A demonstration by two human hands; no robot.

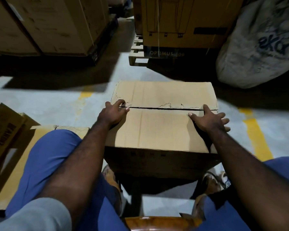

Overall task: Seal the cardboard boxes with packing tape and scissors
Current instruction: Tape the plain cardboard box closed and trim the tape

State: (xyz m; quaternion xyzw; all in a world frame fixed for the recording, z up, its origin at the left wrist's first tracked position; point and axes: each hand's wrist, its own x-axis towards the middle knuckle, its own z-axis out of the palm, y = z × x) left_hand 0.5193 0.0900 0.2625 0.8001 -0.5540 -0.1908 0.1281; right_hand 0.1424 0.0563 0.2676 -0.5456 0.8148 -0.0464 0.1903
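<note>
A brown cardboard box (pixel 160 129) stands on the floor between my knees, its two top flaps folded down and meeting along a dark seam (pixel 157 108). The far flap's edge is torn and ragged. My left hand (pixel 113 112) rests on the left end of the seam, fingers curled over the flap edges. My right hand (pixel 210 120) lies flat on the near flap at the right end, fingers spread, index finger reaching to the seam. No tape or scissors are in view.
Another cardboard box (pixel 10 135) lies at my left on the floor. Stacked cartons on pallets (pixel 178 22) stand ahead, more cartons (pixel 45 25) at far left. A big white sack (pixel 260 47) fills the right back. Yellow floor lines (pixel 257 135) run at right.
</note>
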